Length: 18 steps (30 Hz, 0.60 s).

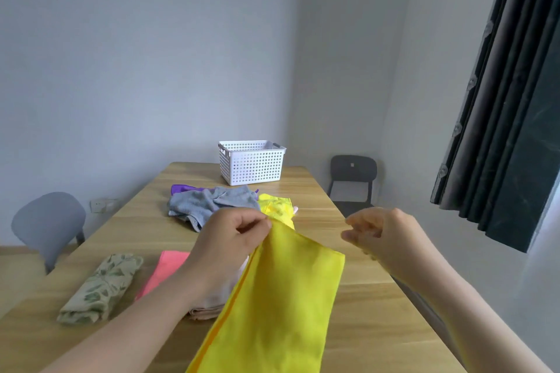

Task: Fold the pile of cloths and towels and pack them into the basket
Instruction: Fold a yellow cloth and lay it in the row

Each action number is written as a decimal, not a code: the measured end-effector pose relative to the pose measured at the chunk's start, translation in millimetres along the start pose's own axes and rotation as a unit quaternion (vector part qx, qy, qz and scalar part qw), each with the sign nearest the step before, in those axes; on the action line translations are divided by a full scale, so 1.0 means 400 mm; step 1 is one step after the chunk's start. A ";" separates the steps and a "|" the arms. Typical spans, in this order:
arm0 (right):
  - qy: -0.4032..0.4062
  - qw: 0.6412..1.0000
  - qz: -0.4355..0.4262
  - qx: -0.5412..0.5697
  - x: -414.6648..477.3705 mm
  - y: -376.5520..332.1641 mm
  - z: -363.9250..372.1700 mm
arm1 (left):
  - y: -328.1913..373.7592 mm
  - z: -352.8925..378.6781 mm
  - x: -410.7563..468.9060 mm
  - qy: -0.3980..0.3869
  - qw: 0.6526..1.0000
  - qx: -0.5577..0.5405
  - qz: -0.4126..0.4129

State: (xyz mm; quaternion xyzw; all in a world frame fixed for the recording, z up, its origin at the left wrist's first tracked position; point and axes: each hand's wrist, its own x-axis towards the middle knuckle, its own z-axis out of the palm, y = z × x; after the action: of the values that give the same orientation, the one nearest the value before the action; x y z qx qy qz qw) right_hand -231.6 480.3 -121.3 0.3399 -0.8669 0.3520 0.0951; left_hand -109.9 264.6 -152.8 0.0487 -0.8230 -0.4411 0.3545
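Observation:
My left hand (230, 239) pinches the top corner of a yellow cloth (281, 297), which hangs down toward me over the wooden table (363, 312). To the right, my right hand (381, 233) hovers with loosely curled fingers and holds nothing. A pile of unfolded cloths lies behind the hands: a grey towel (209, 203), a purple cloth (181, 189) and a second yellow cloth (277, 206). The white perforated basket (251, 163) stands at the far end of the table. Folded pieces lie near me on the left: a leaf-patterned cloth (101, 289), a pink cloth (163, 269) and a beige one (206, 307), partly hidden by my left arm.
A grey chair (48, 224) stands left of the table and a black chair (353, 182) at the far right corner. Dark curtains (509, 100) hang along the right wall. The table's right edge runs close under my right forearm.

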 end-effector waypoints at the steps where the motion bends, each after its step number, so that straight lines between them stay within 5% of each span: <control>1: 0.000 0.999 -0.026 0.019 -0.005 -0.006 0.013 | 0.004 0.013 -0.004 -0.020 1.000 -0.006 -0.005; 7: -0.078 0.984 -0.121 0.105 -0.020 -0.026 0.113 | -0.002 0.072 -0.019 -0.054 0.998 0.025 -0.008; 18: -0.062 0.974 -0.119 0.181 -0.012 -0.011 0.166 | -0.010 0.077 -0.048 0.000 0.998 -0.034 -0.050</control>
State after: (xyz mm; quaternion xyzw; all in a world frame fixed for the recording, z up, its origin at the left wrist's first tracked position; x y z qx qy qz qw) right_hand -220.0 435.8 -169.6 0.4736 -0.7464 0.4672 0.0196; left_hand -115.9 290.9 -177.2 0.0779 -0.8043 -0.4861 0.3329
